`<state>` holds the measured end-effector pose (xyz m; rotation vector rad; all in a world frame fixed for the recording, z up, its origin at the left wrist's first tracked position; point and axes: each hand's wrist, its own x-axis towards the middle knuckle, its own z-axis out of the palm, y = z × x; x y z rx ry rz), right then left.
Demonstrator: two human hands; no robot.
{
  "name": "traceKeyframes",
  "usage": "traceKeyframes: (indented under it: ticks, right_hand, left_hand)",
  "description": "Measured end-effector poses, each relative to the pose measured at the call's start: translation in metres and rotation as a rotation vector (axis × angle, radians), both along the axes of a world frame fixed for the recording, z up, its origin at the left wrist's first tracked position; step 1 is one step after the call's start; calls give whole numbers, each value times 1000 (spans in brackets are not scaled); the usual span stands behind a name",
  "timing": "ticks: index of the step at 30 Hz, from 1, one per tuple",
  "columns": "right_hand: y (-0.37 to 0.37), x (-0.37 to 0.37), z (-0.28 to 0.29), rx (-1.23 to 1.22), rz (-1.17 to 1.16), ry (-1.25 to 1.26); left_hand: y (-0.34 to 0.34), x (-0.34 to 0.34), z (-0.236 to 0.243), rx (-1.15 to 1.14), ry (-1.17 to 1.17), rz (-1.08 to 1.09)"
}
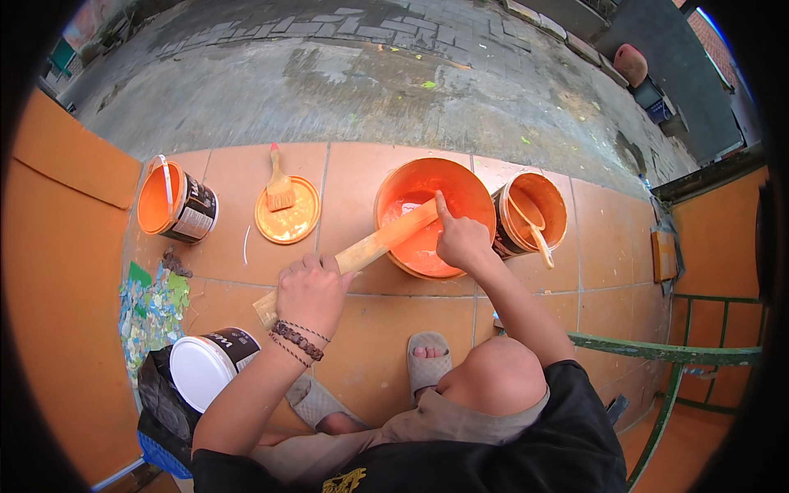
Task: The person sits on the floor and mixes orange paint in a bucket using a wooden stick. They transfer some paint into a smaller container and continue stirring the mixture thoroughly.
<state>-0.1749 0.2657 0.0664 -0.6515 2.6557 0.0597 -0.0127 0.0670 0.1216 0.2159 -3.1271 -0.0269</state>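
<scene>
My left hand (311,294) is wrapped round the lower part of a flat wooden stick (370,249), which slants up to the right. The stick's far end is coated in orange paint and lies over an orange bucket (380,215) with wet orange paint inside. My right hand (463,244) has its index finger stretched out, touching or very near the painted tip of the stick; its other fingers are curled in. Just right of the bucket stands a paint can (559,209) with an orange-smeared ladle (538,233) resting in it.
To the left, a paintbrush (279,185) lies on an orange-smeared lid (288,228). An open paint can (187,205) is tipped beside it. Nearer me are paint flakes (152,308) and a can with a white lid (199,371). A green metal rail (657,350) runs at my right.
</scene>
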Motion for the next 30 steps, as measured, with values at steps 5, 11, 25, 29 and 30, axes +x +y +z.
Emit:
traceKeyframes:
  ticks: [5, 11, 25, 29, 30]
  right_hand:
    - [-6, 31, -1, 117, 284, 70]
    - [-18, 42, 4, 266, 437, 157]
    - [-12, 24, -19, 424, 419, 207]
    - [-5, 6, -25, 429, 330, 129]
    - [-1, 1, -31, 427, 318, 124]
  left_hand:
    - [8, -17, 1, 9, -88, 28]
    - [18, -36, 9, 106, -186, 83]
    - [4, -46, 13, 270, -332, 117]
    - [-1, -46, 11, 307, -382, 149]
    - [-4, -45, 9, 324, -345, 155]
